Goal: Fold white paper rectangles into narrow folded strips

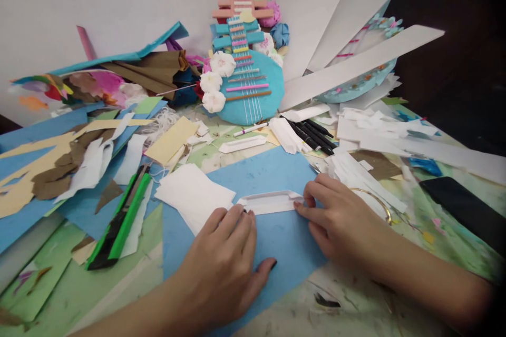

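Observation:
A small folded white paper piece [272, 202], long and narrow with raised creased edges, lies on a blue paper sheet [284, 245]. My left hand [227, 268] rests with its fingertips against the paper's left end, its thumb stretched apart over the blue sheet. At the opposite end, my right hand [340, 216] pinches the paper's corner between thumb and fingers. Close to my left fingers is a stack of white paper pieces [193, 192]. Another folded white piece [242, 144] lies beyond the blue sheet. A pointed metal tip shows beside my right knuckles; its kind is hidden.
A green-and-black utility knife [120, 221] lies at left, among paper scraps [90, 163]. Black pens [312, 136] are behind my right hand. A blue paper guitar with white flowers [251, 87] leans at the back. A dark phone-like slab [466, 210] lies at right.

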A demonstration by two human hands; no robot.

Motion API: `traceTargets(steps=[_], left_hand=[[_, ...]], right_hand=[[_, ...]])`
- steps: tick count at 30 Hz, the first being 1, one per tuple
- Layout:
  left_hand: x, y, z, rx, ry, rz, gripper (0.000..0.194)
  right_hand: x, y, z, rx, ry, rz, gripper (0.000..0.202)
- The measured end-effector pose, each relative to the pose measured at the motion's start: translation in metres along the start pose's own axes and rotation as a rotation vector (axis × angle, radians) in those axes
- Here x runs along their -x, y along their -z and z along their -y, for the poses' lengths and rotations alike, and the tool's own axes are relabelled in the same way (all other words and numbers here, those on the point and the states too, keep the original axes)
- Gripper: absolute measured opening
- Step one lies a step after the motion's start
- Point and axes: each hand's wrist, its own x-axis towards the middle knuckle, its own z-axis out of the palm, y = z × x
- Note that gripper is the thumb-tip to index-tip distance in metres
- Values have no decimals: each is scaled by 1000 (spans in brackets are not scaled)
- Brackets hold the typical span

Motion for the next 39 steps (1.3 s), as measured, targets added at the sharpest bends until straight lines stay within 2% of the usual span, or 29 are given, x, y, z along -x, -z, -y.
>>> traceTargets(steps=[4,9,14,17,23,26,30,33,36,39], left_hand=[[0,-6,12,31,-1,-10,22],[2,-14,28,104,-7,-78,16],[-3,-13,28,101,-27,-84,15],[-6,-11,28,130,-1,-88,13],[-10,-15,31,147,41,-96,14],[-11,-17,32,141,39,-99,15],[-11,-18,32,138,37,-100,13],[-11,-19,32,152,53,-114,13],[-11,-19,32,157,72,-138,12],[-12,-20,33,181,72,-135,11]], right_hand=[[-4,4,-7,-36,81,41,19],[-9,1,-18,59,232,-13,28],[-10,-5,-21,129,318,-42,27],[-11,-7,-21,68,273,-38,25],[-14,-4,-26,-206,124,-67,18],[-14,-1,-26,-253,84,-53,14],[-12,-2,-24,-187,138,-30,13],[-11,-8,-24,-126,189,-87,9],[-11,-14,-26,-107,196,-131,14],[-11,-16,-29,-144,211,-121,14]])
